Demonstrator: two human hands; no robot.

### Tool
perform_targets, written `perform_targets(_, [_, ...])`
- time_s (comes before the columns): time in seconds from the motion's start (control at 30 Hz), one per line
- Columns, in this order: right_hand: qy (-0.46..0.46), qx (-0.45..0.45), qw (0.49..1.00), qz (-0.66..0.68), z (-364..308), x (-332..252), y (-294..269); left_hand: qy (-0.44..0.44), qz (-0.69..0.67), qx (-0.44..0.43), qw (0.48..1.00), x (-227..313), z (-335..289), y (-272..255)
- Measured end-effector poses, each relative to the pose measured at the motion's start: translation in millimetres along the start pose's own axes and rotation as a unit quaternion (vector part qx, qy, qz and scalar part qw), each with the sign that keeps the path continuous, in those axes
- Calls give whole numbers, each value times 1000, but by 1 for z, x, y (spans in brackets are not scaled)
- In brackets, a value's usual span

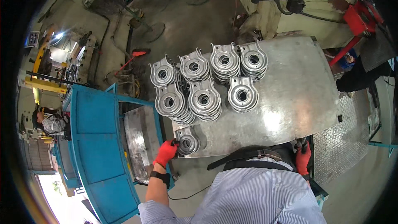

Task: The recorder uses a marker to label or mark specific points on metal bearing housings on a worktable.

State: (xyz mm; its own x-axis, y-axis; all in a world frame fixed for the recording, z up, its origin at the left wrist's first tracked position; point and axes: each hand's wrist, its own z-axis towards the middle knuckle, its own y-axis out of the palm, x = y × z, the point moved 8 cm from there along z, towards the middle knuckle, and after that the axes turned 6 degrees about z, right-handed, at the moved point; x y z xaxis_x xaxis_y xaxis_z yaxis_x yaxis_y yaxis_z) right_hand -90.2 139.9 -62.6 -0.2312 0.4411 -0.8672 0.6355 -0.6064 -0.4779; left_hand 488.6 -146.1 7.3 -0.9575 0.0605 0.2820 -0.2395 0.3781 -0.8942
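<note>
My left hand point(166, 152), in a red glove with dark fingertips, is closed at the left rim of a stamped metal bracket point(187, 143) on the table's near left corner. That bracket is round, with a ringed centre hole and a flat tab. At the near edge of the metal table point(294, 95), farther right, my right hand point(303, 157) wears a matching glove. Its dark fingers look curled together, and what they hold, if anything, is hard to make out. Beyond my left hand stand several leaning stacks of like brackets point(204, 97), with one separate stack point(243, 94) to their right.
A blue metal frame point(97, 137) stands left of the table, with a metal surface point(141, 135) beside it. Machinery point(282, 8) and a red stand point(356, 20) are at the far right. Tread plate point(342, 141) covers floor to the right. Another person point(54, 122) is far left.
</note>
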Motion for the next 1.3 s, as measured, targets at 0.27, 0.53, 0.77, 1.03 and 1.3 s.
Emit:
perform_targets(0.27, [36,23,998,41,-13,7,-6,-46,44,-33,997,32,6,2])
perform_targets(0.53, [-8,71,997,-17,-17,-10,-4,-23,118,27,992,1,-9,-1])
perform_targets(0.77, [75,90,987,110,-24,6,-23,70,-71,-63,993,154,-3,-36])
perform_targets(1.03, [99,106,982,118,-33,21,-44,418,60,32,906,473,-40,-79])
perform_targets(1.3, [178,191,962,74,-57,104,-117,533,-42,31,844,756,16,-100])
